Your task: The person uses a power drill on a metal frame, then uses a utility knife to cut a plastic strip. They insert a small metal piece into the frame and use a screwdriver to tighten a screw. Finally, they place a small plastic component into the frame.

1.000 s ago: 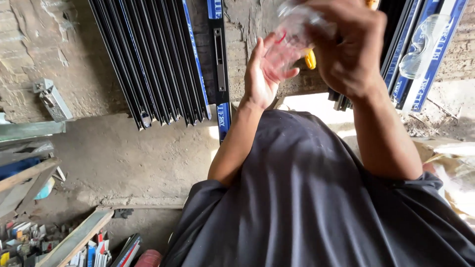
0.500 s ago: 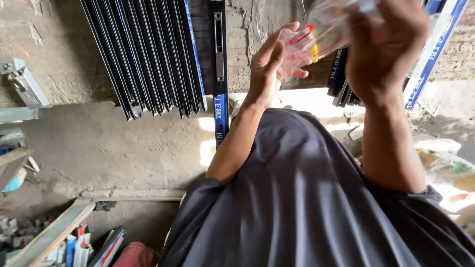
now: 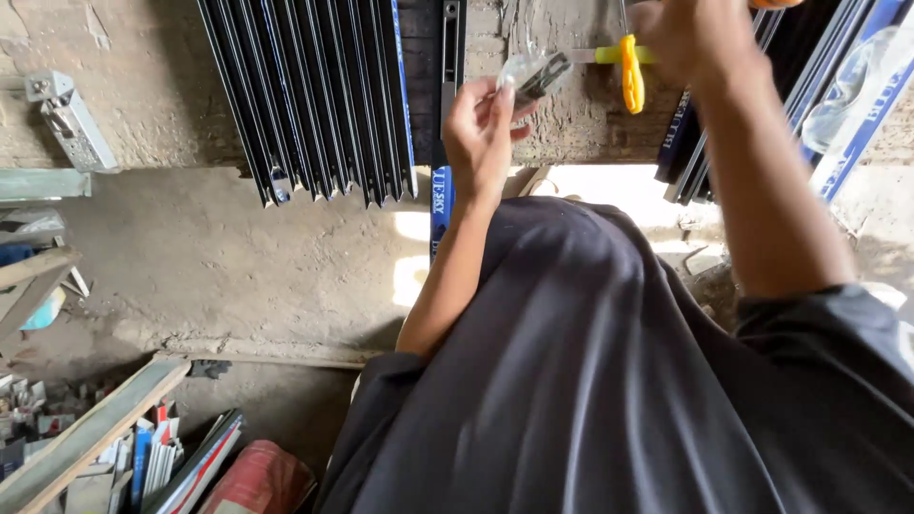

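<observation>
— Head view, room?
— Concrete floor (image 3: 238,257); black metal profiles (image 3: 314,95) leaning against a rough wall (image 3: 124,57); wooden plank (image 3: 86,433) lower left.

— Hands?
— Left hand (image 3: 481,133) pinches a small metal piece in clear plastic wrap (image 3: 533,74). Right hand (image 3: 690,33) clenched around yellow-handled scissors (image 3: 628,67), just beside it, above the lap.

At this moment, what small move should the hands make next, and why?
Probably lower both hands. The left hand pinches a small metal part in clear wrap; the right hand holds a yellow-handled tool at the frame's top edge, partly cut off.
</observation>
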